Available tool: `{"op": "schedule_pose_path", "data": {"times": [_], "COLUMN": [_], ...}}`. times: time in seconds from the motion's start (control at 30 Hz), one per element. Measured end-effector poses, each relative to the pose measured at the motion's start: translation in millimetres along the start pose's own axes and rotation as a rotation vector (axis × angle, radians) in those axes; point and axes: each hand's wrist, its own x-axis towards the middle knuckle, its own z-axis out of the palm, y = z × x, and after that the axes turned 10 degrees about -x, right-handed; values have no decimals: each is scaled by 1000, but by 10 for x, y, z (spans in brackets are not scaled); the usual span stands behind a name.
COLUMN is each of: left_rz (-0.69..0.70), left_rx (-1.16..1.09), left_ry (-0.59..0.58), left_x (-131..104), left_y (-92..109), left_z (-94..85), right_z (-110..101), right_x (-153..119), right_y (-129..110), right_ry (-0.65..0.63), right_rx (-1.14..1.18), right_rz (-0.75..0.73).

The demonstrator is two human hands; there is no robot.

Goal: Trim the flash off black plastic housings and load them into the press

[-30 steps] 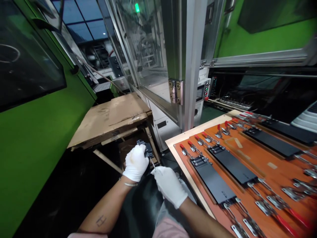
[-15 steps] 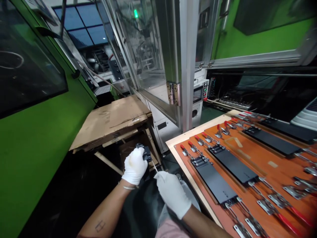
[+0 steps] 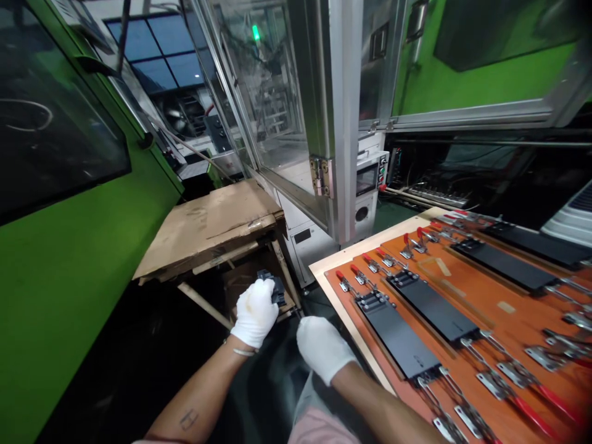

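Observation:
My left hand (image 3: pixel 254 313), in a white glove, is closed around a small dark, block-like part (image 3: pixel 278 292) that sticks out past the thumb side. My right hand (image 3: pixel 322 348), also gloved in white, is closed a little lower and to the right. A thin, narrow tool (image 3: pixel 298 312) pokes out from its fingertips toward the dark part; its exact kind is too small to make out. A short gap separates the two hands. The right hand's fingers hide most of the tool.
On the right, an orange board (image 3: pixel 485 320) carries dark flat plates (image 3: pixel 398 333) held by red-handled toggle clamps (image 3: pixel 531 410). A cardboard-topped table (image 3: pixel 208 216) stands ahead. Green machines flank both sides, and a metal-framed clear door (image 3: pixel 319 123) rises in the middle.
My right hand has moved slightly up and right and turned. The thin tool shows less and no longer reaches the dark part, which has shifted slightly right with my left hand.

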Motion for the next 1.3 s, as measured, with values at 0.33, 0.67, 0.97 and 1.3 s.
{"op": "schedule_pose_path", "data": {"times": [0.33, 0.67, 0.97, 1.3], "left_rz": [-123, -116, -120, -143], "left_rx": [-784, -1184, -1207, -1189], "left_ry": [172, 152, 121, 164], "left_x": [-88, -178, -148, -153], "left_y": [-100, 181, 201, 155], "left_z": [-125, -305, -259, -201], "right_z": [-142, -387, -513, -521], "right_x": [-76, -158, -208, -215], "right_y": [223, 223, 207, 182], "right_ry": [140, 251, 179, 58], "right_rx": [384, 278, 322, 240], "right_rz": [-170, -153, -151, -185]}}
